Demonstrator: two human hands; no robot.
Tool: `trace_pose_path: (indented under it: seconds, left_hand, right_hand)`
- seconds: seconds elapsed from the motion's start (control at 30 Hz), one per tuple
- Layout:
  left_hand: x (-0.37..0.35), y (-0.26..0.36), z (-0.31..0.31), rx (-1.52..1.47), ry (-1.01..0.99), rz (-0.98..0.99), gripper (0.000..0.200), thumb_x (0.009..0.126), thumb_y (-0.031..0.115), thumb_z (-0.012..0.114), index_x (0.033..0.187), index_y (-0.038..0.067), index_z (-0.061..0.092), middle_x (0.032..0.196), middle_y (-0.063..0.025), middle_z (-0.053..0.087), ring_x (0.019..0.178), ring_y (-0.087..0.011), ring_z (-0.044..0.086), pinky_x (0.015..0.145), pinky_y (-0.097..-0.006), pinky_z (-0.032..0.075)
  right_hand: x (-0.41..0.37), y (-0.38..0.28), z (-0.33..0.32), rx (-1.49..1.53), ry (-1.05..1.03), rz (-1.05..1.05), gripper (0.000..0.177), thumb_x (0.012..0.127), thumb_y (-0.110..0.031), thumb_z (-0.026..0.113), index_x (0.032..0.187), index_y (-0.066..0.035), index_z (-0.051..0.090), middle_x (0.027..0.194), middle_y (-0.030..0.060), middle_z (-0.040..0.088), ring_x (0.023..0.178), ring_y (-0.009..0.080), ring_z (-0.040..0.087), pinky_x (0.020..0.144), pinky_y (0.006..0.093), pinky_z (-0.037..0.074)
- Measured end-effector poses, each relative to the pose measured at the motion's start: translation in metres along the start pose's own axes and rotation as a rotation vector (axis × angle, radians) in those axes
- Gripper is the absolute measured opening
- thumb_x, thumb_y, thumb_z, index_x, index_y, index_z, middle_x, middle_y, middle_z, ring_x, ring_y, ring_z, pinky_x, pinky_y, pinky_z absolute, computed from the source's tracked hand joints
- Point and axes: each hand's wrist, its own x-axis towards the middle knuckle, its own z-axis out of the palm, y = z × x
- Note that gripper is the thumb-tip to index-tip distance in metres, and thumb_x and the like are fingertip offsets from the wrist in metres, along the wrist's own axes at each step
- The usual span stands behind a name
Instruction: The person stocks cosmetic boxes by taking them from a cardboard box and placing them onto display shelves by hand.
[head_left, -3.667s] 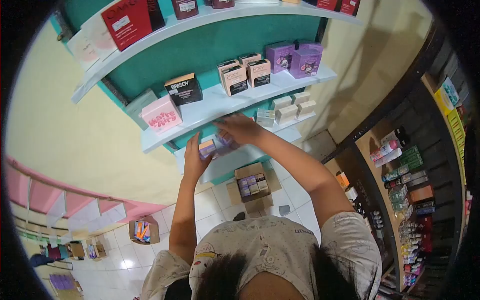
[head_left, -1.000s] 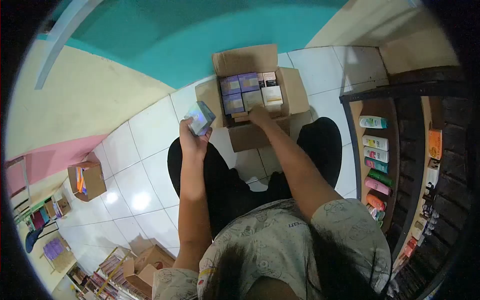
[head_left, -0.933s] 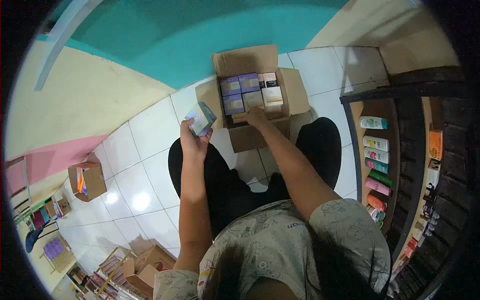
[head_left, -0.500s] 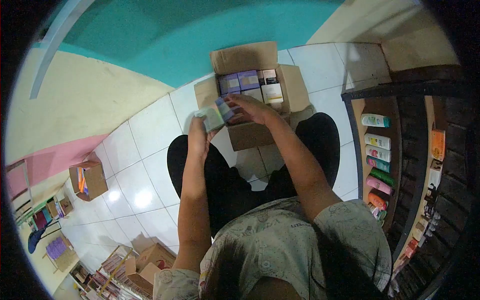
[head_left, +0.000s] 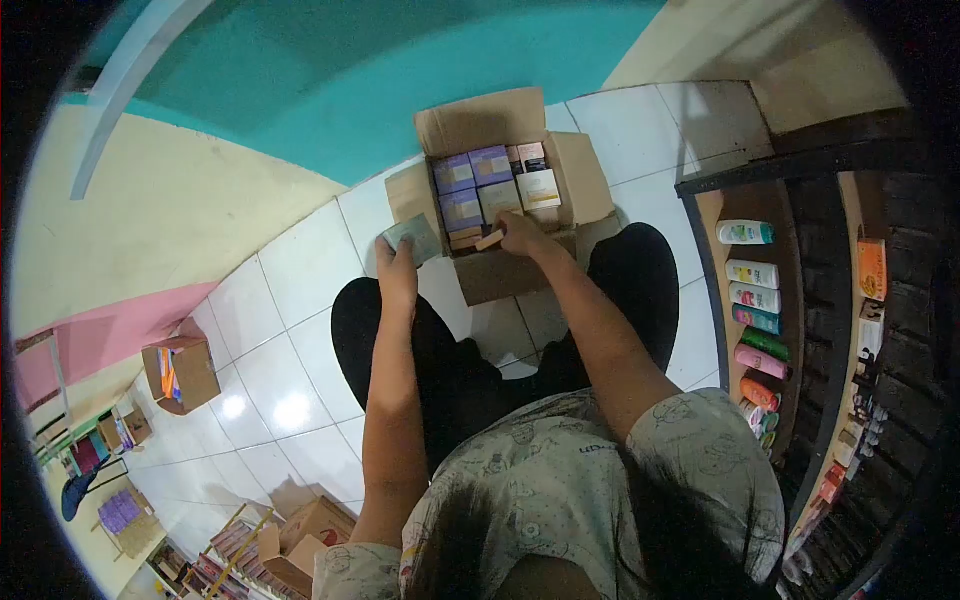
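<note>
An open cardboard carton (head_left: 510, 280) stands on the floor between my knees, its flaps spread. Inside it are several purple boxes (head_left: 492, 164), a white box (head_left: 540, 189) and a plain-topped box (head_left: 499, 198). At the carton's left side, my left hand (head_left: 398, 262) grips a flat pale green box (head_left: 413, 239). My right hand (head_left: 524, 236) reaches over the carton's near edge, fingers pinching a small tan box (head_left: 490, 240). Similar brownish boxes (head_left: 465, 238) lie in the near left corner.
On the right stands a dark-framed shelf (head_left: 705, 260) with several bottles (head_left: 753, 273). A small carton (head_left: 182, 375) sits on the tiles at left, and another open carton (head_left: 305, 540) at lower left. A teal wall (head_left: 370, 80) rises behind.
My right hand has left the purple box it held beside my left hand; a purple box now shows in the carton's left side. The right hand has moved right and holds a small tan box.
</note>
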Motion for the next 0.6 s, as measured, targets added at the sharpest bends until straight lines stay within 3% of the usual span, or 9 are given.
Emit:
trace_pose_path:
  seconds: [0.07,0.17,0.27,0.37,0.47,0.6]
  left_hand:
    - [0.000,0.002,-0.002,-0.026,0.018,-0.023,0.026,0.093,0.013,0.048,0.115,-0.002,0.049,0.100,-0.0121,0.058,0.089,-0.0191,0.056,0.079,-0.0307,0.045]
    - [-0.002,0.003,-0.004,-0.033,0.024,-0.061,0.026,0.092,0.013,0.048,0.114,-0.001,0.052,0.103,-0.0105,0.060,0.094,-0.0194,0.056,0.086,-0.0315,0.044]
    - [0.000,0.000,-0.006,-0.031,-0.009,-0.057,0.027,0.092,0.013,0.048,0.116,-0.001,0.051,0.104,-0.0110,0.059,0.094,-0.0195,0.055,0.087,-0.0316,0.043]
    - [0.003,-0.006,-0.009,-0.038,-0.028,-0.052,0.029,0.093,0.013,0.047,0.118,-0.003,0.050,0.105,-0.0128,0.058,0.095,-0.0202,0.054,0.086,-0.0312,0.042]
    - [0.005,-0.009,-0.007,-0.113,-0.024,-0.079,0.030,0.093,0.013,0.047,0.119,-0.002,0.049,0.107,-0.0130,0.058,0.097,-0.0204,0.054,0.087,-0.0312,0.041]
    - [0.009,-0.015,-0.006,-0.133,-0.030,-0.089,0.029,0.093,0.013,0.048,0.118,-0.002,0.050,0.105,-0.0119,0.057,0.095,-0.0198,0.053,0.086,-0.0314,0.042]
  right_hand:
    - [0.007,0.002,0.014,0.012,0.072,0.036,0.031,0.075,-0.008,0.059,0.105,-0.001,0.065,0.106,0.0220,0.065,0.103,0.0354,0.062,0.085,0.0414,0.050]
    - [0.022,0.003,0.018,-0.112,-0.139,0.233,0.038,0.076,-0.011,0.056,0.111,0.001,0.061,0.113,0.0243,0.061,0.110,0.0363,0.058,0.093,0.0419,0.045]
    - [0.029,-0.008,0.007,-0.267,-0.340,0.174,0.037,0.075,-0.012,0.058,0.109,0.001,0.063,0.112,0.0242,0.062,0.110,0.0353,0.058,0.092,0.0405,0.046]
    - [0.000,-0.031,-0.034,-0.101,-0.346,0.187,0.041,0.075,-0.026,0.067,0.105,0.002,0.064,0.107,0.0201,0.065,0.105,0.0317,0.061,0.086,0.0374,0.048]
    - [0.036,0.024,0.007,-0.027,-0.200,0.044,0.061,0.069,-0.049,0.073,0.102,0.002,0.065,0.104,0.0165,0.066,0.098,0.0286,0.062,0.081,0.0359,0.047]
    - [0.018,0.003,-0.037,0.071,-0.437,0.043,0.083,0.059,-0.064,0.075,0.109,0.001,0.064,0.107,0.0164,0.066,0.103,0.0302,0.061,0.086,0.0363,0.047]
